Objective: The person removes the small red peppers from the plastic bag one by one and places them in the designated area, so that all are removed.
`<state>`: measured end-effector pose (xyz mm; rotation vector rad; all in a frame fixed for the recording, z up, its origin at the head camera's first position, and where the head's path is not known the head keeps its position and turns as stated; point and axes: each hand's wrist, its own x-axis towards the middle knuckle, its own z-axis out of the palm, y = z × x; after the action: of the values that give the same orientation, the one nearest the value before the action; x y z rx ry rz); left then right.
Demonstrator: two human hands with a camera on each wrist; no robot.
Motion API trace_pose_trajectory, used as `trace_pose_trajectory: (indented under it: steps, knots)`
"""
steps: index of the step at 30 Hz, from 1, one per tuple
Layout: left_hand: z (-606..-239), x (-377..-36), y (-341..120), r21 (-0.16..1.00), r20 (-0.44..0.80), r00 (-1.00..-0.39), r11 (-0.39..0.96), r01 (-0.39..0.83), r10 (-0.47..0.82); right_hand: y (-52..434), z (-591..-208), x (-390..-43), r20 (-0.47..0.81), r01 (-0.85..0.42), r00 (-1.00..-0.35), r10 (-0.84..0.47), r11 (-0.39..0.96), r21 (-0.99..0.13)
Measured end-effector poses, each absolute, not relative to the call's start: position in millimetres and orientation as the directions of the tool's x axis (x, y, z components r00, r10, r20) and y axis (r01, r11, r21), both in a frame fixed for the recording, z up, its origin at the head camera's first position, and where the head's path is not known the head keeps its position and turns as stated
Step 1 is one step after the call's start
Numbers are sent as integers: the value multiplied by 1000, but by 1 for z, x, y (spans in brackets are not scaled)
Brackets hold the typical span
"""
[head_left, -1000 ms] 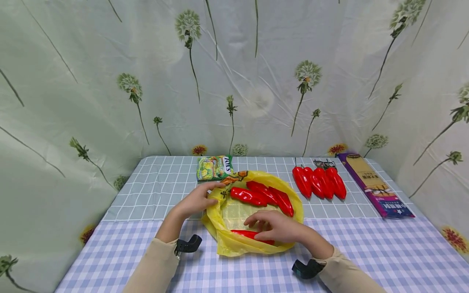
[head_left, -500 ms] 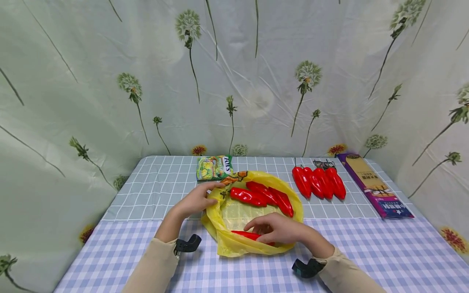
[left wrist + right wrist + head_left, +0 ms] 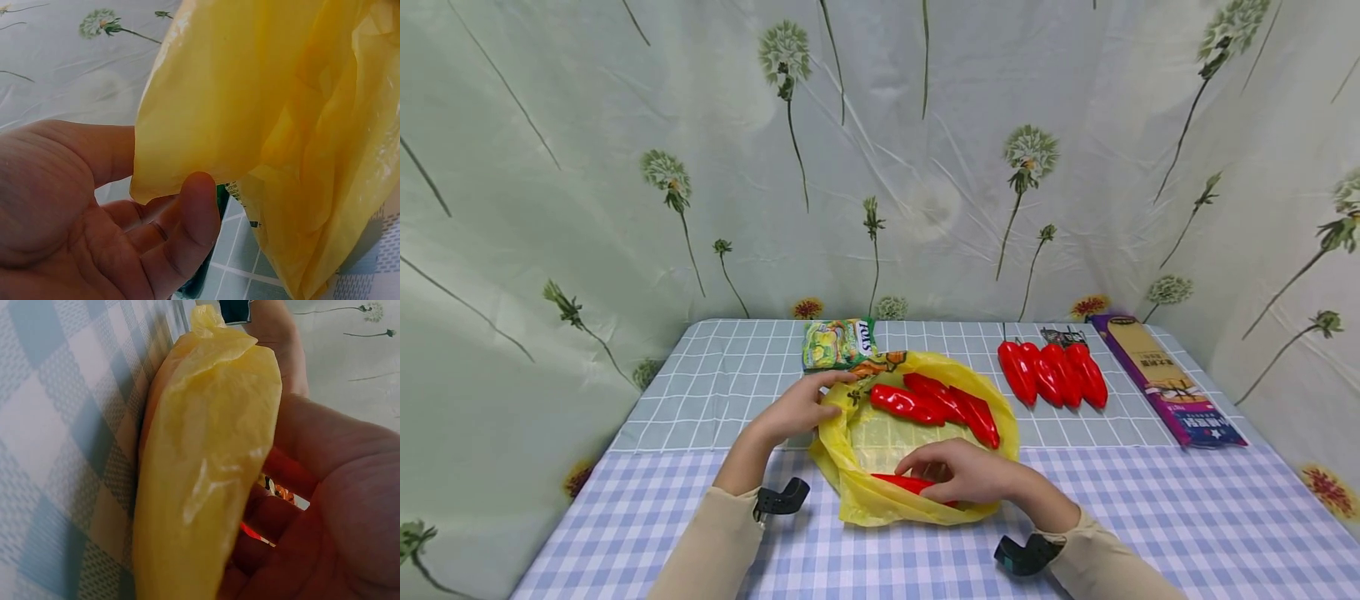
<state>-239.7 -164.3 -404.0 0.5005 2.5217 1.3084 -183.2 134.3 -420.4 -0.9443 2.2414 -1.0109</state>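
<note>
A yellow plastic bag [image 3: 880, 507] stands with its mouth spread wide at the middle of the table. Pinched at its left rim by my left hand [image 3: 793, 410], the bag's edge [image 3: 181, 137] runs between thumb and fingers in the left wrist view. My right hand [image 3: 970, 468] reaches inside the near side, its fingers and thumb curled round a red pepper [image 3: 897, 481]. From the right wrist, the bag wall hides most of that pepper. Three more glossy red peppers [image 3: 908, 405] lie against the bag's far inner side.
Several red peppers [image 3: 1018, 373] lie in a row at the back right. Beside them is a long purple and gold package [image 3: 1165, 375]. A green snack packet [image 3: 838, 343] lies behind the bag, and a curtain printed with dandelions [image 3: 925, 167] surrounds the checked table.
The right thumb and fingers have closed in on the near pepper. Both hands and the bag have shifted very slightly left; the other peppers on the table stay put.
</note>
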Motion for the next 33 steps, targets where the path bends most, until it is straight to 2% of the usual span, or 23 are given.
trace_pose_trajectory:
  steps: [16, 23, 33]
  knots:
    - [-403, -240, -165, 822, -67, -909, 539, 183, 412, 141, -416, -185, -237, -267, -698, -676, 553, -789]
    - [-405, -240, -165, 822, -68, -909, 540, 182, 411, 148, -412, -185, -217, -297, -732, -646, 589, -752]
    - [-405, -240, -166, 821, -63, -906, 538, 190, 418, 158, -403, -185, -233, -296, -716, -658, 589, -752]
